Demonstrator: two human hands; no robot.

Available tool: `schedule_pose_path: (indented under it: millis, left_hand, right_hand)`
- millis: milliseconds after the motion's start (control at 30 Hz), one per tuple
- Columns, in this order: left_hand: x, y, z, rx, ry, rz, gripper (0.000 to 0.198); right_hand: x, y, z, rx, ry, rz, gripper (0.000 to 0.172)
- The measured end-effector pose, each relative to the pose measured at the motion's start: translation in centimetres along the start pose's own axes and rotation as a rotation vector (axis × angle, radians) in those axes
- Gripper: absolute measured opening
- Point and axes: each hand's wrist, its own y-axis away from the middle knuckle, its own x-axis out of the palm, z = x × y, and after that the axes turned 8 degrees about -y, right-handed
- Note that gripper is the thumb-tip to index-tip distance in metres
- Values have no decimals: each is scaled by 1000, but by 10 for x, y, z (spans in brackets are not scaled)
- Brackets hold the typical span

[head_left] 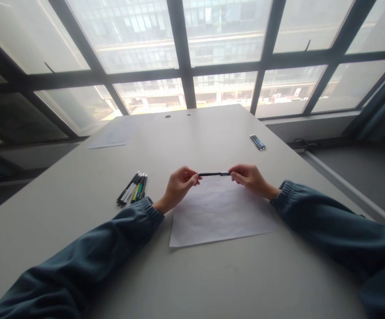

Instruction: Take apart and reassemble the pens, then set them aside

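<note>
A black pen (212, 174) is stretched level between my two hands, over the far edge of a white paper sheet (222, 217). My left hand (181, 184) pinches its left end between thumb and fingers. At the other end, where a clip shows, my right hand (250, 178) is closed on the pen. The fingertips cover both ends of it. Left of my left hand lies a bunch of several pens (132, 189), mostly black, with white, yellow and green ones among them.
A small row of several blue and black pens (258, 142) lies near the right edge of the white table (192, 274). More paper (113, 133) rests at the far left. Large windows (225, 88) stand beyond the table's far edge.
</note>
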Motion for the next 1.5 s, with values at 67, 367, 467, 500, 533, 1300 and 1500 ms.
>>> schedule_pose_path:
  millis: [67, 367, 467, 500, 533, 1300, 1500]
  left_hand:
    - [-2, 1, 7, 16, -37, 12, 28]
    - [-4, 3, 15, 108, -215, -31, 29]
    - [-5, 3, 14, 111, -251, -39, 30]
    - [-5, 3, 14, 116, -264, -41, 30]
    - [-6, 4, 15, 122, -277, -41, 30]
    - [-7, 5, 7, 214, -519, -82, 15]
    - [-6, 5, 5, 202, -526, -89, 15]
  right_hand:
    - [-1, 2, 0, 0, -3, -27, 34]
    - [1, 5, 2, -16, 13, -46, 34]
    - [1, 5, 2, -27, 37, -43, 35]
    - [1, 5, 2, -31, 43, -44, 36]
    - [0, 5, 2, -34, 49, -45, 36]
    - [1, 5, 3, -169, 324, -41, 19]
    - [1, 5, 3, -188, 342, -23, 21]
